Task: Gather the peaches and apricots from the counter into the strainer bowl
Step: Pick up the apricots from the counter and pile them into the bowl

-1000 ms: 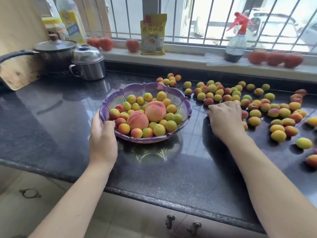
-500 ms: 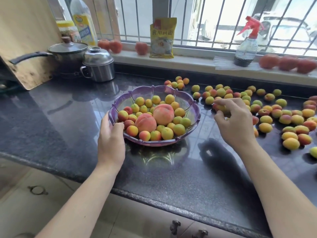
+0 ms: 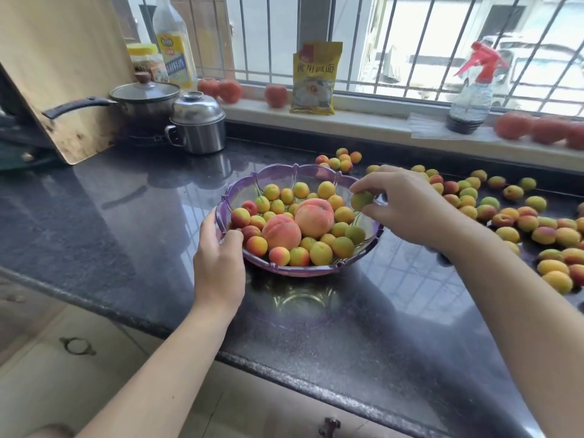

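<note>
A purple strainer bowl (image 3: 278, 172) sits on the dark counter, holding two peaches (image 3: 314, 216) and several apricots. My left hand (image 3: 219, 263) grips the bowl's near left rim, thumb over the edge. My right hand (image 3: 407, 207) hovers over the bowl's right rim and pinches a greenish apricot (image 3: 361, 200) between thumb and fingers. Several loose apricots (image 3: 518, 222) lie scattered on the counter to the right, and a small cluster (image 3: 343, 159) sits just behind the bowl.
A lidded pan (image 3: 142, 99) and a steel pot (image 3: 197, 124) stand at the back left beside a leaning wooden board (image 3: 60, 74). On the windowsill are red fruits (image 3: 537, 128), a yellow packet (image 3: 314, 79), an oil bottle (image 3: 173, 42) and a spray bottle (image 3: 471, 99).
My right hand lifted an apricot from the pile on the right and carried it left over the bowl's rim. My left hand stayed on the bowl.
</note>
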Motion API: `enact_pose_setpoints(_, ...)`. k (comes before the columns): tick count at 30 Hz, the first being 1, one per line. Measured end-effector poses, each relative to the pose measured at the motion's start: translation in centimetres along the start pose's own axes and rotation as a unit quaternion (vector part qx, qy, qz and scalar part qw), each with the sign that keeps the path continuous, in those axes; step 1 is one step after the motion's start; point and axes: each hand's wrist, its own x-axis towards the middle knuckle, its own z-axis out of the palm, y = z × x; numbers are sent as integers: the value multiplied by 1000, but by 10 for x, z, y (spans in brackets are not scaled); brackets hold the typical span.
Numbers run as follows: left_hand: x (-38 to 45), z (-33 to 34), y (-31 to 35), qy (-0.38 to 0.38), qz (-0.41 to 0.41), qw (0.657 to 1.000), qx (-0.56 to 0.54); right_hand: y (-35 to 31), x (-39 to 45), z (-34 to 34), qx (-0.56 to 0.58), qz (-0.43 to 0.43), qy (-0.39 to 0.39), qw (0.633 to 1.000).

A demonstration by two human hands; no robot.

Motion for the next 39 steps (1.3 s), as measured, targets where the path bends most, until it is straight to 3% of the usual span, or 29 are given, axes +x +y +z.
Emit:
enact_pose_setpoints(4, 0, 0, 1, 2, -3, 1000, 3, 2, 19, 1, -158, -40, -95, 982)
enact_pose_setpoints(7, -1, 0, 2, 3, -4, 1000, 2, 0, 26, 3, -206, -38, -129, 969)
enact_pose_setpoints(13, -1, 0, 2, -1, 0, 1000, 7, -14, 32, 3, -255, -26, -167, 952)
enact_pose_setpoints(18, -1, 0, 2, 0, 5, 1000, 5, -7, 32, 7, -210, -7, -174, 962)
enact_pose_setpoints(20, -1, -1, 2, -6, 7, 1000, 2, -2, 24, 7, -145, 9, -131, 981)
enact_pose_setpoints(23, 0, -2, 2, -7, 3, 1000, -3, 10, -1, 2, -3, 72, 66, 995)
enact_pose_setpoints(25, 0, -3, 2, -5, 2, 1000, -6, 19, -27, 2, 68, 132, 190, 970)
enact_pose_setpoints(28, 0, -1, 0, -2, 2, 1000, -5, 43, -63, 11, 63, 207, 289, 933)
enact_pose_setpoints(32, -1, 0, 0, 13, 9, 1000, -11, 69, -90, 10, 74, 324, 321, 887)
enact_pose_setpoints(39, -1, -2, -2, -1, 9, 1000, -7, 80, -91, 20, -26, 401, 259, 878)
